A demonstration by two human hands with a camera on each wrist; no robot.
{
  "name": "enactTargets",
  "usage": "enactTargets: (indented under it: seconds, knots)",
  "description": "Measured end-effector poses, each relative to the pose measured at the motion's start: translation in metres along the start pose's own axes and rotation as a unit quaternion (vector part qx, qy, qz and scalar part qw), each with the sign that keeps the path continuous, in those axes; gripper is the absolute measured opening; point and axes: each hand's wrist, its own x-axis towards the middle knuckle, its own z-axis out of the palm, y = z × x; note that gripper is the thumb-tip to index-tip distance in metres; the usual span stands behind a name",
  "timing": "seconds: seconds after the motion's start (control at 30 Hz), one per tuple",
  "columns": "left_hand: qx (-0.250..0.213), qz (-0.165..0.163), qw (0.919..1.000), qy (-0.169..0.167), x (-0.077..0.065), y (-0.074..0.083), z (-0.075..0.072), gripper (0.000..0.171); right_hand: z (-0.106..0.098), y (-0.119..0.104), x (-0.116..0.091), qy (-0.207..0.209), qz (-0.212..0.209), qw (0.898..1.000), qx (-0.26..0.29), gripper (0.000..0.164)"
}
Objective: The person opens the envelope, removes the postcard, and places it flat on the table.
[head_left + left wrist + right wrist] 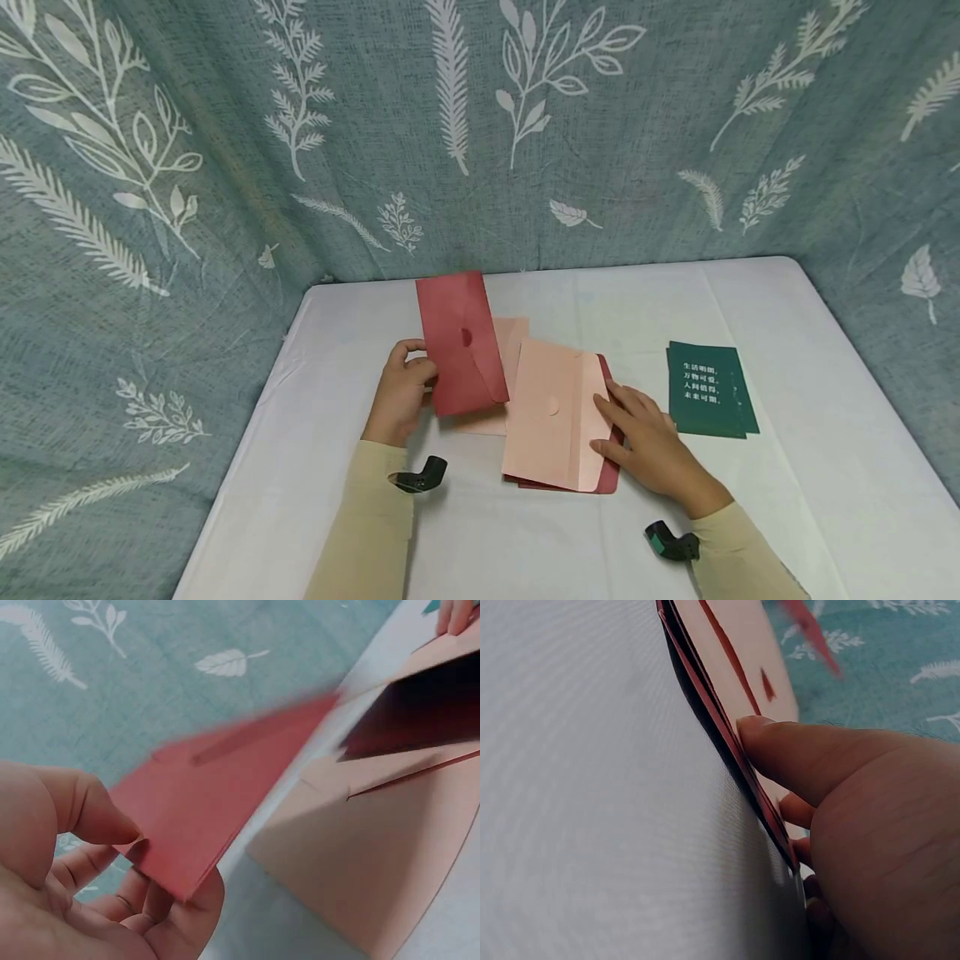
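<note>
My left hand pinches a red envelope by its lower left edge, and the envelope stands tilted up. In the left wrist view, the thumb lies over one corner of the red envelope with the other fingers behind it. A pink envelope lies partly hidden behind the red one. My right hand rests at the right edge of a stack topped by another pink envelope, with thumb and index fingertips on its flap. Red envelopes show beneath that pink one.
Two dark green cards, the top one printed with white characters, lie overlapping to the right of my right hand. Everything is on a white-covered table. A green leaf-patterned curtain hangs behind and along both sides.
</note>
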Motion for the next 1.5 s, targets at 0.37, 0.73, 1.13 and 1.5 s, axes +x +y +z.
enactTargets:
  seconds: [0.37, 0.73, 1.13, 1.5]
  knots:
    - [-0.010, -0.016, 0.9992, -0.035, -0.002, -0.008, 0.012, 0.041, 0.001, -0.001, 0.000, 0.004, 0.003, 1.000, 0.000, 0.074]
    - [0.008, -0.037, 0.9953, -0.089, -0.011, -0.020, 0.034, 0.039, 0.001, 0.000, 0.000, 0.002, 0.005, 1.000, 0.002, 0.074]
    - [0.029, -0.056, 0.9860, -0.154, -0.018, -0.028, 0.053, 0.038, 0.001, 0.001, 0.000, 0.001, 0.002, 1.000, 0.004, 0.075]
    - [0.056, -0.070, 0.9797, -0.179, -0.026, -0.032, 0.064, 0.041, 0.001, 0.001, 0.000, 0.003, -0.001, 1.000, -0.002, 0.075]
